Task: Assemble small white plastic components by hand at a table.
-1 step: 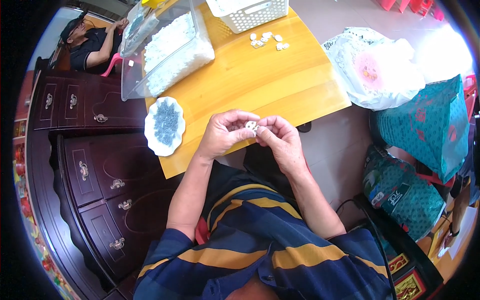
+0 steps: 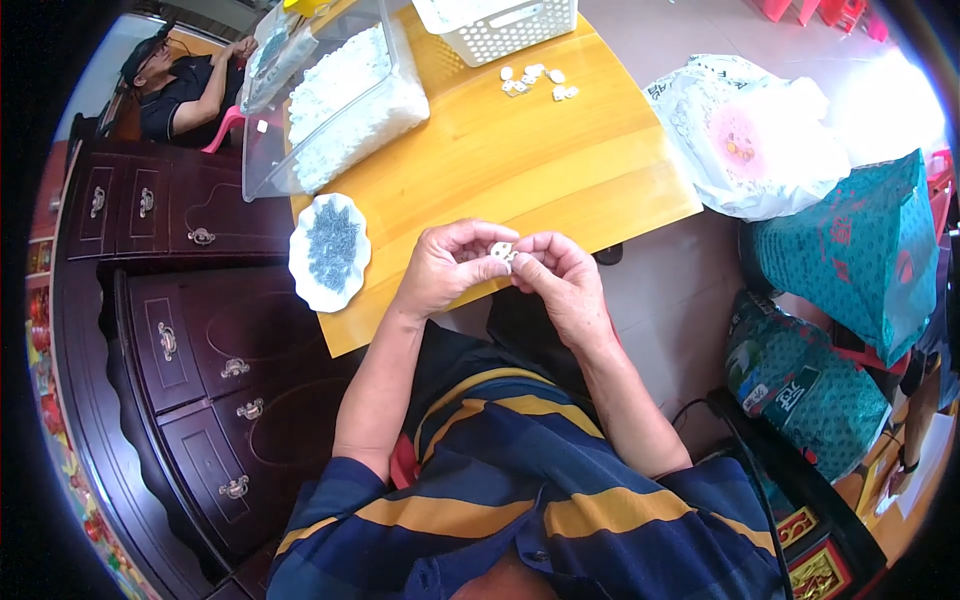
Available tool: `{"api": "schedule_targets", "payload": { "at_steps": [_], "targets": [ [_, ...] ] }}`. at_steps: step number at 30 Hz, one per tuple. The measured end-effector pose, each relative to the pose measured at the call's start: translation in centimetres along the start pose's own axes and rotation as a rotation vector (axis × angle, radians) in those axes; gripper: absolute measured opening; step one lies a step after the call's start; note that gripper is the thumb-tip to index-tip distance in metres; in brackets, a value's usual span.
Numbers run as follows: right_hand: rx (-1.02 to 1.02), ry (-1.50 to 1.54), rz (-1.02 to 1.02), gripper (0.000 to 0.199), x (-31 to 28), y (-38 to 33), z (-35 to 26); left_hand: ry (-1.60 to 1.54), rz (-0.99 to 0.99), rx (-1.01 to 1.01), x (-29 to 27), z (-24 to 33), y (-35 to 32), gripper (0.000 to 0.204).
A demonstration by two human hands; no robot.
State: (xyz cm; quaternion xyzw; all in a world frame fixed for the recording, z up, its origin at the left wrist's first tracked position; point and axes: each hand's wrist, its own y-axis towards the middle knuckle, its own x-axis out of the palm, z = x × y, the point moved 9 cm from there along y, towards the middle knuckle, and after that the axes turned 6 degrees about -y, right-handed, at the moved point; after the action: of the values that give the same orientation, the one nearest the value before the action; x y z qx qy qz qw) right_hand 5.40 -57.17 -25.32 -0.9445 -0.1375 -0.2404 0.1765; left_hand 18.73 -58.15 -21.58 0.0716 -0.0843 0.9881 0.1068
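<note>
Above the table's near edge, my two hands meet around a small white plastic piece (image 2: 502, 250) with dark holes or spots. My left hand (image 2: 440, 272) pinches it between thumb and fingers from the left. From the right, the thumb and fingers of my right hand (image 2: 562, 284) close at its edge; whether they also hold some tiny part is hidden. To the left of my hands, a white scalloped dish (image 2: 329, 302) holds a heap of small dark grey metal pieces (image 2: 334, 245), too small to name. Several similar white pieces (image 2: 535, 76) lie loose on the table's far side.
On the wooden table (image 2: 500, 150), a clear bin (image 2: 268, 178) full of small white parts (image 2: 345, 85) stands far left, beside a white perforated basket (image 2: 515, 36). A dark drawer cabinet (image 2: 190, 330) borders the left. Bags (image 2: 840, 260) crowd the right. Another person (image 2: 185, 95) sits far left.
</note>
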Motion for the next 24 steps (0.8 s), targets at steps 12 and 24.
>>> {"api": "schedule_targets", "payload": {
  "at_steps": [12, 24],
  "targets": [
    [0.083, -0.028, -0.108, 0.016, 0.2, 0.0, 1.3, -0.097, -0.093, -0.012, -0.1, -0.4, 0.1, 0.030],
    [0.147, 0.233, -0.057, 0.014, -0.1, 0.2, 1.9, 0.592, 0.055, 0.239, 3.2, 3.4, -0.7, 0.056]
  ]
}}
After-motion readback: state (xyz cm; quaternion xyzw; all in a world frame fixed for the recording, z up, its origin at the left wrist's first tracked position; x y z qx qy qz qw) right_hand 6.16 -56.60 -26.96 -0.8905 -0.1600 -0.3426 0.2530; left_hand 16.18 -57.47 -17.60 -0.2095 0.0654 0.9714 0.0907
